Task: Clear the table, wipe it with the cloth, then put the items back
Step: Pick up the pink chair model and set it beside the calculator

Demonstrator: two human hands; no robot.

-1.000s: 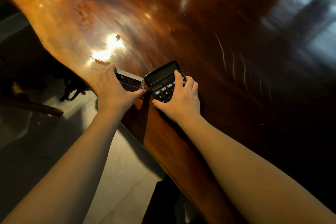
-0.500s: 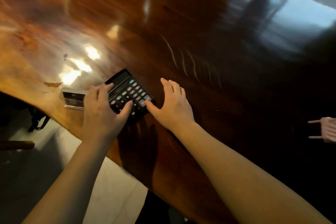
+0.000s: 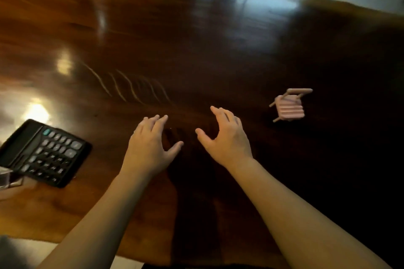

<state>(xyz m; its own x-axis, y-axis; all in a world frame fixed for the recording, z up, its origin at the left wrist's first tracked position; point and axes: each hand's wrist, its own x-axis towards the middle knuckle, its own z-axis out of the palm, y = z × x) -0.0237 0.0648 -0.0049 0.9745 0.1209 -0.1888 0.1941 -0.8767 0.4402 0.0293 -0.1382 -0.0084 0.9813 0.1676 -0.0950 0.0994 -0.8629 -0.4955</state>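
Polished dark desk [image 3: 218,50] carries everything. Nearest, the left hand [image 3: 150,148] and right hand [image 3: 227,140] hover with each grip spread, empty. Left lies the calculator [image 3: 43,153]; farther right, a pink rack [image 3: 289,106]. Next reach probably suits a gentle pinch across its frame.

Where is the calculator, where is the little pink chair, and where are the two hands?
calculator [image 3: 47,152]: head view, on its keypad.
little pink chair [image 3: 289,109]: head view, on its slatted part.
left hand [image 3: 150,145]: head view, on its back.
right hand [image 3: 227,137]: head view, on its back.
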